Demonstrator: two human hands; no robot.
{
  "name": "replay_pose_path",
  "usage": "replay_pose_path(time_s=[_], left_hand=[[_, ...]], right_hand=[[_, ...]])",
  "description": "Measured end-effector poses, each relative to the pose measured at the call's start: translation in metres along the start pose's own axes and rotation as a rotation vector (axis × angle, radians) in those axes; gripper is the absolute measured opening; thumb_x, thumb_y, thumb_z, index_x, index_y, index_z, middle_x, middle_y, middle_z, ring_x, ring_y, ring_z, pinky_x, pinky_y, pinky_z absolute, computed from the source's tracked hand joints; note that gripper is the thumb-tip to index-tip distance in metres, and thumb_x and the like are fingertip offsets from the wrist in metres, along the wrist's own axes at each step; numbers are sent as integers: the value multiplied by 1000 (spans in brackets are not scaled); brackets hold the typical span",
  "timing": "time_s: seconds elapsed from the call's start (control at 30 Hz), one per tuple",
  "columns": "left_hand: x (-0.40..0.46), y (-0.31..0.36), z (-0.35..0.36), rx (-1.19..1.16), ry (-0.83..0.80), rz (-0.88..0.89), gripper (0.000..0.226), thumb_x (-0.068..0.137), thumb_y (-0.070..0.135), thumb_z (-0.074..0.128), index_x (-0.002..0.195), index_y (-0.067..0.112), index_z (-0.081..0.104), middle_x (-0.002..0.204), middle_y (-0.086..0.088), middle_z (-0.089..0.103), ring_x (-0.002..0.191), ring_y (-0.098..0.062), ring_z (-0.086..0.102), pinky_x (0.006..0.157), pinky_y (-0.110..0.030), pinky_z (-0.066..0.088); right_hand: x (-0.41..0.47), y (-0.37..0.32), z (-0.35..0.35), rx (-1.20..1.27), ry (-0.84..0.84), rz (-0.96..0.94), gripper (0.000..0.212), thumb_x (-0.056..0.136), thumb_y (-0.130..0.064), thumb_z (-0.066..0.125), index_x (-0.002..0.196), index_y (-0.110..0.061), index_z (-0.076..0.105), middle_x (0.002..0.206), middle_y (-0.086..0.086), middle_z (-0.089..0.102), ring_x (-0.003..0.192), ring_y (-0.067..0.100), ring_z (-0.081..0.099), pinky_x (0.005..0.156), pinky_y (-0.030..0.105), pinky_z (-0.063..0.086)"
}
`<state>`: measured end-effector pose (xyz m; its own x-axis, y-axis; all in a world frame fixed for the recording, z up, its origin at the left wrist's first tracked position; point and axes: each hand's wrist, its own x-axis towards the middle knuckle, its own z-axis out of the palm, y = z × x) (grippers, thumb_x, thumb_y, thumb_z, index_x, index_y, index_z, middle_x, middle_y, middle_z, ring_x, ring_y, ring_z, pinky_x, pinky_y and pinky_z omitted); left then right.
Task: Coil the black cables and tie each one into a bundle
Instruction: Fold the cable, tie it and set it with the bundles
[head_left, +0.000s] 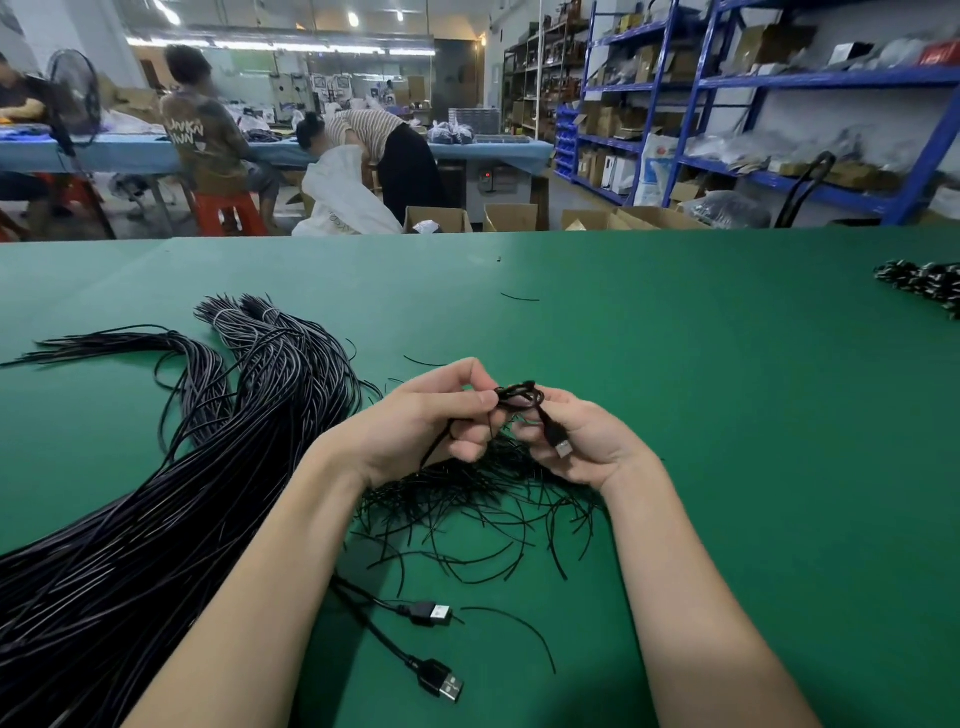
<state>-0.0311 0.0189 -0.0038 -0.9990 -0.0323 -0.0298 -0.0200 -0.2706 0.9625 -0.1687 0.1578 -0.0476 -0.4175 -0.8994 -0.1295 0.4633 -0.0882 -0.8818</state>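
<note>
both hands, left hand (415, 421) and right hand (576, 441), pinch one coiled black cable (519, 396).

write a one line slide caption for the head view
Both hands, left hand and right hand, hold a small coiled USB cable above loose black ties on the green table.

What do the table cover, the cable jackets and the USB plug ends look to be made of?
Table cover: matte green mat, probably rubber or vinyl; flat, no glare.
Cable jackets: glossy black plastic or rubber, going by the light streaks along the strands.
USB plug ends: bright metal shell, likely plated steel, set in a black moulded plastic grip.
</note>
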Motion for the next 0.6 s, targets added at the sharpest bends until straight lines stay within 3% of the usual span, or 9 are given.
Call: replay_pose_path(time_s=[0.13, 0.2, 0.3, 0.37, 0.5, 0.6], left_hand=[[4, 1, -1, -117, 134, 81, 9, 92, 5, 52, 86, 8, 47, 74, -8, 53, 56, -10, 34, 48, -17, 28], [9, -1, 1, -216, 225, 94, 16, 99, 1, 45, 85, 7, 46, 74, -9, 54, 55, -10, 33, 46, -16, 29], [17, -3, 4, -428, 315, 108, 20, 103, 0, 40, 85, 5, 47, 75, -11, 49, 53, -9, 34, 42, -16, 32], [22, -4, 5, -479, 372, 119, 20, 104, 0, 39, 86, 4, 47, 74, -10, 45, 52, -9, 33, 40, -16, 32], [27, -8, 4, -343, 489, 147, 17, 104, 1, 43, 89, 6, 45, 73, -8, 49, 50, -9, 36, 41, -17, 32], [27, -12, 1, -19, 552, 134, 13, 105, 9, 47, 93, 10, 47, 78, -4, 54, 56, -9, 40, 51, -20, 41]], right_hand=[[11, 9, 14, 160, 80, -75, 14, 86, -11, 67, 88, -16, 79, 85, -3, 68, 51, 2, 53, 35, 8, 25], [15, 12, 19, 71, 175, -147, 8, 86, -16, 73, 86, -20, 80, 87, -4, 74, 56, 3, 58, 38, 11, 31], [22, 23, 30, -75, 346, -329, 21, 92, -15, 73, 77, -27, 81, 84, -7, 77, 60, 2, 60, 48, 14, 38], [24, 28, 36, -136, 425, -437, 22, 92, -11, 73, 76, -24, 80, 79, -5, 76, 59, 3, 60, 47, 15, 39], [23, 28, 36, -405, 523, -621, 19, 89, -6, 77, 80, -23, 76, 72, -5, 73, 56, 7, 59, 49, 18, 43], [18, 23, 35, -659, 579, -743, 20, 85, -9, 80, 77, -27, 75, 80, -12, 75, 59, 6, 58, 58, 16, 48]])
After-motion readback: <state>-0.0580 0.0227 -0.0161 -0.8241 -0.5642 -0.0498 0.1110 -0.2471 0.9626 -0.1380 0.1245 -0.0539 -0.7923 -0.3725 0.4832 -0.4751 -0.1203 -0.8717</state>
